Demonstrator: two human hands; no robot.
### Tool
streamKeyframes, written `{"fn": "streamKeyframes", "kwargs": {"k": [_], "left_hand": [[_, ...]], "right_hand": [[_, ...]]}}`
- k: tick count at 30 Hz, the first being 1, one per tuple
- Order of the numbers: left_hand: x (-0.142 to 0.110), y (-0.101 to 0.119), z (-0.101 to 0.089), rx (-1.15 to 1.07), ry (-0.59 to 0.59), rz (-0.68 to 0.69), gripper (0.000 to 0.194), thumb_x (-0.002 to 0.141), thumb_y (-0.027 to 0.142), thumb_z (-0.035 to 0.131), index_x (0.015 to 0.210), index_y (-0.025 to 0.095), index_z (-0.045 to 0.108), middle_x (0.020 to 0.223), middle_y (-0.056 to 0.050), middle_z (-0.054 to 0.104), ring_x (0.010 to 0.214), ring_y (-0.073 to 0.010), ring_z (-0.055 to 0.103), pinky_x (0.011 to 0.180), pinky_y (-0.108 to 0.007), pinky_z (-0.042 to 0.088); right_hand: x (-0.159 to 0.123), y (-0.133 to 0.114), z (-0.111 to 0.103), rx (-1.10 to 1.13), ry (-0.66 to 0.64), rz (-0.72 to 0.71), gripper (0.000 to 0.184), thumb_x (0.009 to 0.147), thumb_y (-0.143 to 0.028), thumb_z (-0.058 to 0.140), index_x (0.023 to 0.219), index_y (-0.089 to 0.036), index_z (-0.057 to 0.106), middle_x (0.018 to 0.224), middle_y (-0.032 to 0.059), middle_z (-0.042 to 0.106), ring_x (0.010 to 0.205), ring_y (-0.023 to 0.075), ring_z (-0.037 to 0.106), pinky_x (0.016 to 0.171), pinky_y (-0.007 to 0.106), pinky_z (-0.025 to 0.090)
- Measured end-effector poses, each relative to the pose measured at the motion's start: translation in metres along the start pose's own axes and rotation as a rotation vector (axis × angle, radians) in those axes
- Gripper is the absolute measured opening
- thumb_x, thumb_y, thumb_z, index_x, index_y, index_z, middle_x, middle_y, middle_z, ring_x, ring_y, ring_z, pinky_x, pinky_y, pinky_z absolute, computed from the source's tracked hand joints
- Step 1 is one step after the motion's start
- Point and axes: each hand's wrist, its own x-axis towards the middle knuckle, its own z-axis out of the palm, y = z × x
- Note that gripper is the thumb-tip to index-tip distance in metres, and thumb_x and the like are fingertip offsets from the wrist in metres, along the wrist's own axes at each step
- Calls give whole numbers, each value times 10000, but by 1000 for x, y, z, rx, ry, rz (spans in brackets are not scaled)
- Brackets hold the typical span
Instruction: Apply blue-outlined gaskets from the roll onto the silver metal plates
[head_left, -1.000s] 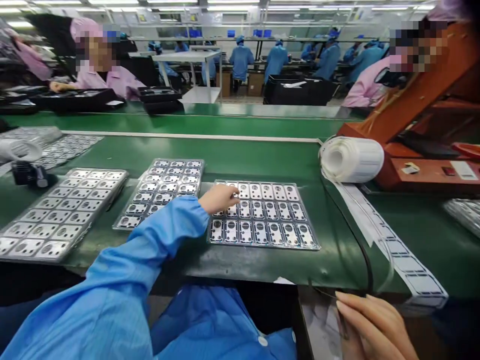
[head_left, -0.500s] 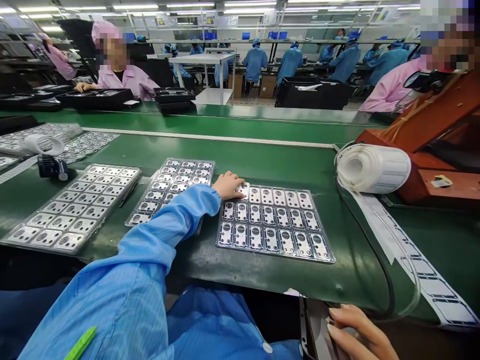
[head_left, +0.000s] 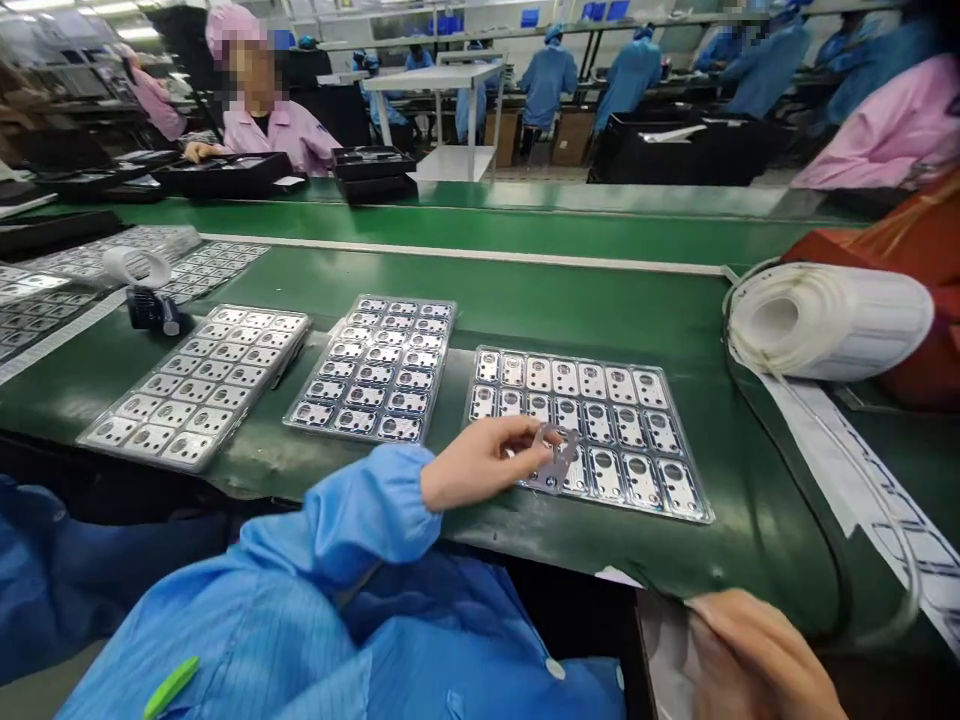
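Note:
My left hand [head_left: 484,462] pinches a small flat metal part [head_left: 555,462] and holds it just above the near left corner of a clear tray [head_left: 679,495] of several such parts. That tray lies on the green conveyor belt [head_left: 570,310] right in front of me. My right hand [head_left: 765,655] rests low at the bottom right, below the belt's edge, fingers curled on a pale sheet of backing film [head_left: 660,650]. A strip of white labels [head_left: 877,500] runs down toward it from a roll [head_left: 832,320].
Two more trays of metal parts [head_left: 375,368] [head_left: 202,382] lie to the left on the belt, with further trays and a small black device [head_left: 150,310] beyond. An orange-red stand [head_left: 900,260] holds the roll. Other workers in pink and blue sit across the line.
My left hand left the tray's far left corner and drew back to its near edge with one metal part lifted in its fingers. The view tilted down and to the left.

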Motion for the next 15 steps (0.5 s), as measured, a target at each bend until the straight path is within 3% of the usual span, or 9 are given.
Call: {"fn": "streamKeyframes", "kwargs": {"k": [3, 6, 10, 15], "left_hand": [[-20, -15, 28, -239, -44, -145, 331, 884, 399, 608, 1077, 141, 686, 791, -29, 654, 641, -96, 536, 565, -206, 424], [-20, -33, 52, -373, -106, -271, 446, 847, 494, 636, 1106, 131, 657, 656, 20, 557, 531, -64, 434, 499, -195, 334], [-13, -47, 68, -416, -171, -340, 535, 839, 563, 607, 1147, 127, 624, 637, 47, 496, 490, -56, 407, 483, -200, 299], [-11, -50, 69, -385, -161, -304, 478, 886, 561, 541, 1109, 149, 639, 679, 26, 521, 524, -68, 430, 521, -213, 359]], "right_hand": [[3, -11, 17, 33, -12, 280, 94, 809, -204, 744, 898, -234, 742, 883, 46, 692, 827, 210, 650, 751, 365, 516], [8, -5, 24, 130, -109, 514, 82, 843, -281, 714, 897, -219, 719, 980, 64, 676, 885, 192, 649, 748, 322, 531], [6, 6, 26, 150, -110, 633, 149, 837, -349, 715, 867, -203, 709, 968, 71, 688, 892, 186, 648, 758, 309, 544], [4, 7, 28, 68, -75, 725, 211, 817, -402, 732, 877, -202, 703, 807, 30, 690, 724, 146, 618, 661, 268, 523]]}}
